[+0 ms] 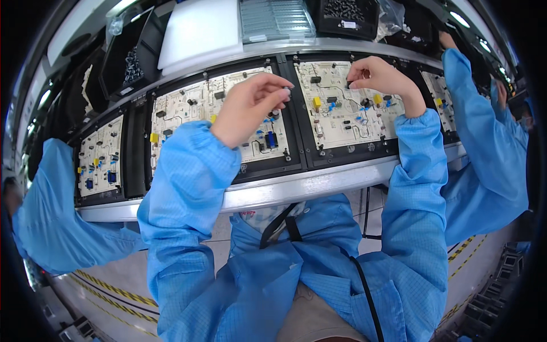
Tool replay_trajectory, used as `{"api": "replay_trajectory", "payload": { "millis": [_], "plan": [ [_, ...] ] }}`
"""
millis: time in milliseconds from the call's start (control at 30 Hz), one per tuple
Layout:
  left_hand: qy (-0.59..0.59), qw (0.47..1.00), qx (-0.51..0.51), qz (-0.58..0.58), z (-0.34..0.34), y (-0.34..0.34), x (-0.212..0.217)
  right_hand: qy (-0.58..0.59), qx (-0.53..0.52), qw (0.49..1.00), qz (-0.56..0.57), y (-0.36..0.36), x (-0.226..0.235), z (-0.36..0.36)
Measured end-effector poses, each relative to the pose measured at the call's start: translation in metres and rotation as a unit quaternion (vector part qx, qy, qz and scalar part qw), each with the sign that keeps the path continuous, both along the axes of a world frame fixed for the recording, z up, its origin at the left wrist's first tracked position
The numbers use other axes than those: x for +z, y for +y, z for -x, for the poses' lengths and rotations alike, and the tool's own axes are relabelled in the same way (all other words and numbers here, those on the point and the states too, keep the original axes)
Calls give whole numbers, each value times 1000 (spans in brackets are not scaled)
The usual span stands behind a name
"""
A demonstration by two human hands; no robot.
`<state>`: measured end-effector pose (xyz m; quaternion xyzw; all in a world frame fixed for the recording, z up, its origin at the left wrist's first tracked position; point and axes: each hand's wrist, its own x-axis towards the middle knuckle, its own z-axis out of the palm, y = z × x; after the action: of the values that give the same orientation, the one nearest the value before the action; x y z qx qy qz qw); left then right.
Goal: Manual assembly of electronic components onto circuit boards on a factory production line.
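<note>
My left hand point(250, 108) is raised over the gap between two cream circuit boards, its thumb and fingers pinched together. At their tips shows a small dark and grey part, too small to name. My right hand point(380, 77) reaches down to the upper part of the right circuit board point(333, 132), its thumb and fingers closed on a small black component point(349, 85). Whether that component touches the board I cannot tell. The left circuit board point(181, 108) lies partly behind my left forearm. Both boards sit in black frames and carry yellow, blue and black components.
Beyond the metal-edged workbench point(296, 185) stand black bins of small parts point(347, 11), a white foam sheet point(200, 34) and a clear plastic tray point(277, 20). Further boards lie at both ends. Blue-sleeved co-workers' arms point(484, 131) are close on the right and left.
</note>
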<state>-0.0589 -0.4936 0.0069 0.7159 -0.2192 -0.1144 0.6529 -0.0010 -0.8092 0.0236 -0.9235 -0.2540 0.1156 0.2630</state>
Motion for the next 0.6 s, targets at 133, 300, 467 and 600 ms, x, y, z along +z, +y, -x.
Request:
{"api": "replay_trajectory", "payload": {
  "millis": [133,300,467,600],
  "plan": [
    [-28,998,-10,-59,4,-35,-7,-5,15,1000,4,0,2,4],
    [-40,990,-82,-107,13,-74,-14,-56,5,998,-41,-3,-13,0],
    [-206,957,-108,-173,25,-109,-22,-70,0,995,-71,-9,-21,-3],
    [-375,890,-72,-250,21,-126,-29,-102,-3,993,-57,-10,-26,-8]
  ]
}}
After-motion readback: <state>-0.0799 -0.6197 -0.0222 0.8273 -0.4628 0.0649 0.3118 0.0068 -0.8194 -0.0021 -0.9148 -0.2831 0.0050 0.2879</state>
